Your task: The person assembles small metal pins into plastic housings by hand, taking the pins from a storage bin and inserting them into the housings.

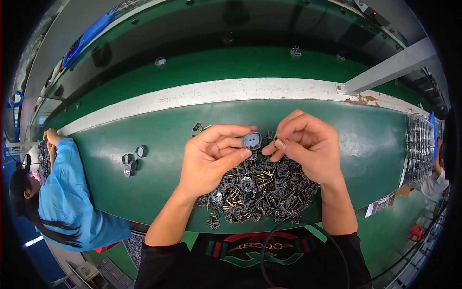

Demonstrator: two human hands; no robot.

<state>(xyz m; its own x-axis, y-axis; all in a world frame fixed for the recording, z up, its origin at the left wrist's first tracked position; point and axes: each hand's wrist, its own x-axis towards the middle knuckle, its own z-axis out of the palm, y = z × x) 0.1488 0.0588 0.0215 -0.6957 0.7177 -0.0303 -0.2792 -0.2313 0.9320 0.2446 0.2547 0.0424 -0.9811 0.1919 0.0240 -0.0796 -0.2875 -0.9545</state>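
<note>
Remotely, I kept a round grey two-hole plug insert (251,141) between the fingertips and thumb of the left hand (208,156), above the brass-pinned pile (260,190) by the green workbench's (144,183) near edge. The right hand's (310,147) fingers bunched narrowly; I couldn't tell whether they gripped anything. A slack pinch risked losing the insert among lookalikes.

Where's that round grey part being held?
Near the head view's centre, the round grey part is held in the left hand, left of the right hand and, in the picture, above the pile of dark parts.
</note>
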